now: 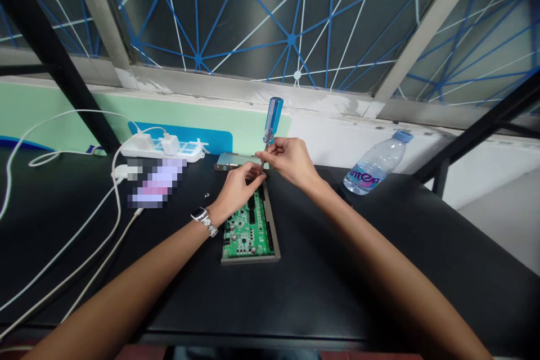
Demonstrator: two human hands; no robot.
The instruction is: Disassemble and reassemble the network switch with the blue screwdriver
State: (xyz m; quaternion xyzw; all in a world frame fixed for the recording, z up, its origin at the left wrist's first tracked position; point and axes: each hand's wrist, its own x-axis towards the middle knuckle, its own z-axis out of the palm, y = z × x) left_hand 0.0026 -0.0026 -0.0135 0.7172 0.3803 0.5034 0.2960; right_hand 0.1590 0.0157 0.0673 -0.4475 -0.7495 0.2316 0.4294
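While left hand [237,184] touches board [248,234], right hand [292,161] grips screwdriver [273,115].

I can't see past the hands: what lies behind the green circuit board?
A flat grey metal piece lies behind the circuit board on the black table. The left hand and right hand, holding the screwdriver, cover its right part and the board's far end.

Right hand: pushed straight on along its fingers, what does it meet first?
Probably the left hand, its fingertips right beside the screwdriver shaft the right hand pinches; depth is unclear.
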